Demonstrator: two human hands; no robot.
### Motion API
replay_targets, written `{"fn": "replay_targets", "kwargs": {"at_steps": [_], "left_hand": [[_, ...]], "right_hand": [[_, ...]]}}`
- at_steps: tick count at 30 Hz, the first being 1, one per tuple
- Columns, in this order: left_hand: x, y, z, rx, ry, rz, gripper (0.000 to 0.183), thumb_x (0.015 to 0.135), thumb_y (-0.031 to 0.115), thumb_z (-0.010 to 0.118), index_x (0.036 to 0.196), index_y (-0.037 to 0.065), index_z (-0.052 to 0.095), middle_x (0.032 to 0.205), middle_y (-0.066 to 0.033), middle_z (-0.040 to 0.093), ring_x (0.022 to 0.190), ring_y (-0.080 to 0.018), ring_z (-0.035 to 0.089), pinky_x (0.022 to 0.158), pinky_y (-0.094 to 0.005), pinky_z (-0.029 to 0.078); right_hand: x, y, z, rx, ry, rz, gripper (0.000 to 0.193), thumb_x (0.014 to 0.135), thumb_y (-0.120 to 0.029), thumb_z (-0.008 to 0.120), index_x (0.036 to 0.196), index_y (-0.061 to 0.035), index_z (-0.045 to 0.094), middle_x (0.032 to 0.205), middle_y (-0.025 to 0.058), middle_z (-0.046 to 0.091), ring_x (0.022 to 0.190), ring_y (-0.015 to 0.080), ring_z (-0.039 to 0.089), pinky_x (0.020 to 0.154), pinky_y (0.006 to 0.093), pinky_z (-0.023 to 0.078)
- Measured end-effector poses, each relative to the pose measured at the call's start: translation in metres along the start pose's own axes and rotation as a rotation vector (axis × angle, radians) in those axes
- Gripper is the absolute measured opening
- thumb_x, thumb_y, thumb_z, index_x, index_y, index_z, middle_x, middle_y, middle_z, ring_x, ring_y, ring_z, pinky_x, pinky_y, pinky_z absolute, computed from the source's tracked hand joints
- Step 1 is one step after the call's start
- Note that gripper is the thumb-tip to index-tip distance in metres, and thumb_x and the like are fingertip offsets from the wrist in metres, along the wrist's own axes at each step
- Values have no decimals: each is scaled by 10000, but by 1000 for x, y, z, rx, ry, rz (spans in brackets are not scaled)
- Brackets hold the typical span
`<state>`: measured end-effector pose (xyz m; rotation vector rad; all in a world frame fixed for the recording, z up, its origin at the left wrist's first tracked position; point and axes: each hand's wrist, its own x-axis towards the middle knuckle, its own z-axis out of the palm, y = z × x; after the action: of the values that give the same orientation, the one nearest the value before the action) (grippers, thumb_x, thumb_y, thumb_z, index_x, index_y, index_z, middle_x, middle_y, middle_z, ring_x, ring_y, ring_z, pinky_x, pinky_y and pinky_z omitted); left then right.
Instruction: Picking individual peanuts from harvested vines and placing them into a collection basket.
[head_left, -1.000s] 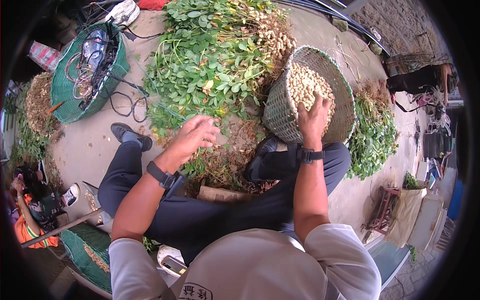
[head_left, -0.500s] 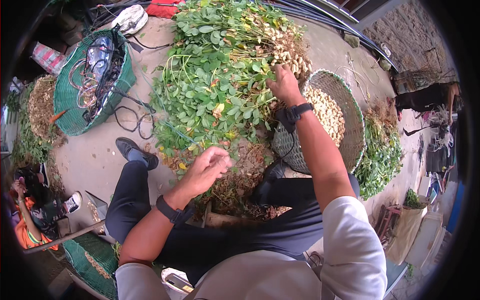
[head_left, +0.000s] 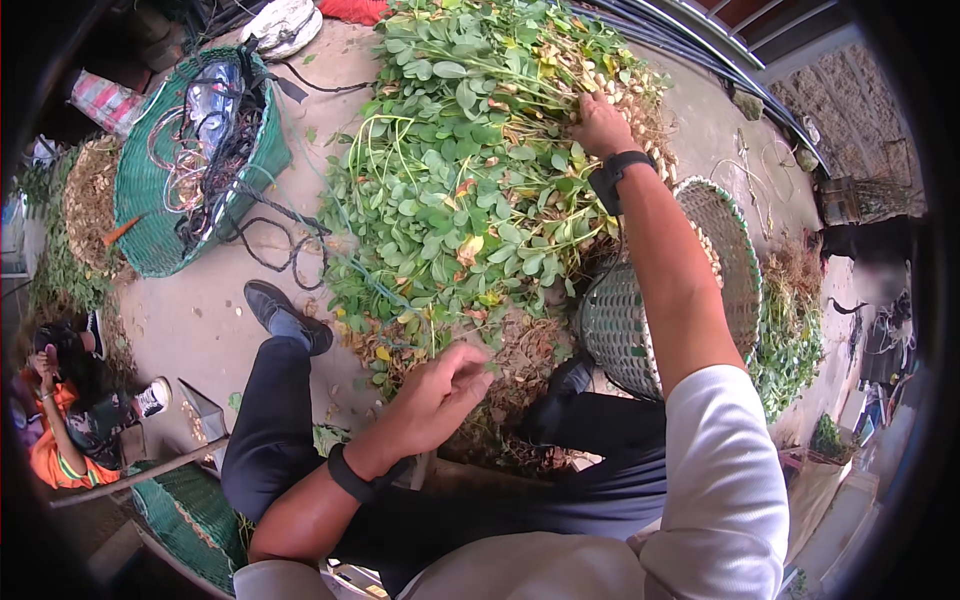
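Note:
A large heap of uprooted peanut plants lies on the ground in front of me, leaves to the left and pod-bearing roots to the right. My right hand reaches to the heap's far right side, its fingers closed on the stems of a peanut plant near the pods; the fingertips are partly hidden. My left hand hovers over the near edge of the heap, fingers loosely curled and apart, with nothing in it. Below my right forearm stands a woven basket, tilted toward the right; picked peanuts show inside, largely covered by the arm.
A green basket with cords and a clear bottle stands at the left. More plants lie beyond the woven basket. A person in orange sits at the lower left. Black pipes run along the far right.
My right hand has moved away from above the basket's rim, farther out over the pods. My left hand has shifted slightly right and nearer. The whole view has shifted a little.

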<state>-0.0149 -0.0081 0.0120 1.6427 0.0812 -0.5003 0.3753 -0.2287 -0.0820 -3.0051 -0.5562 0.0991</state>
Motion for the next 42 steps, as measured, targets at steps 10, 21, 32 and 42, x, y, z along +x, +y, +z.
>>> {"fn": "replay_targets", "kwargs": {"at_steps": [10,21,32,42], "left_hand": [[4,9,-2,454,169,234,268,908,132,637,1128,8,546,988,-153,665,842,-285,666,760,-387,533],[-17,-39,13,939,-43,163,670,853,257,636,1430,40,372,1269,-195,542,1181,-389,493,1011,-470,396],[-21,-62,-11,777,45,85,396,934,238,527,1265,22,551,1218,-207,615,1138,-378,566,980,-472,432],[-20,-55,-10,740,41,223,335,932,204,551,1209,19,586,1240,-185,613,1175,-354,556,1000,-429,444]], "right_hand": [[-212,-102,8,107,164,-372,227,802,-79,658,989,-47,534,909,143,534,716,314,653,562,406,530],[-357,-173,-9,364,12,-457,245,762,3,601,1002,-11,551,954,157,539,806,343,629,689,441,532],[-346,-160,-30,655,436,-130,362,824,-4,599,1181,3,542,1119,193,547,875,332,615,775,403,524],[-337,-117,6,566,74,-181,574,838,-392,729,1150,72,599,1057,244,607,1000,372,599,872,411,480]]}}
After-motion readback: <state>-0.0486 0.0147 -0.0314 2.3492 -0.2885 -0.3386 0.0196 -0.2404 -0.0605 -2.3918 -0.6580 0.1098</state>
